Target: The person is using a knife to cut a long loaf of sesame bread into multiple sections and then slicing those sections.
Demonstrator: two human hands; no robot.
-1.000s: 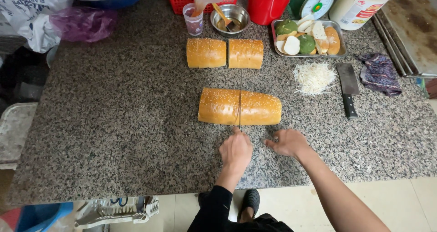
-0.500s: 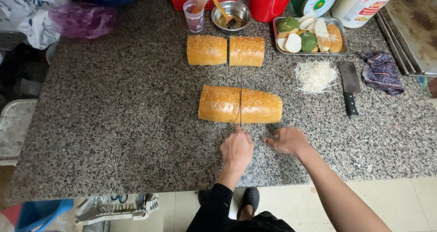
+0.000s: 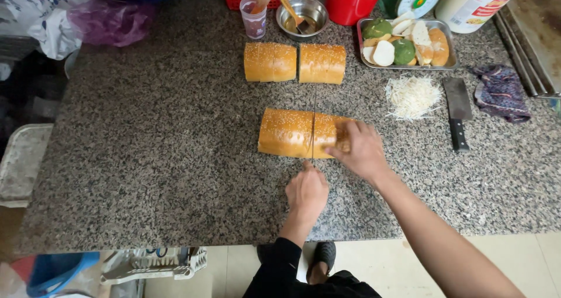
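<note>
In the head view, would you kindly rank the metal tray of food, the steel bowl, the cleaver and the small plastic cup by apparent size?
Largest to smallest:
1. metal tray
2. cleaver and steel bowl: too close to rank; the cleaver is longer, the bowl wider, its top edge cropped
3. plastic cup

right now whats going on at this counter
A person stands at a granite counter. Their right hand rests on the right piece of a sesame loaf that is split in two, while the left hand sits on the stone just in front of it. A second loaf lies behind, and a cleaver lies untouched.
</note>
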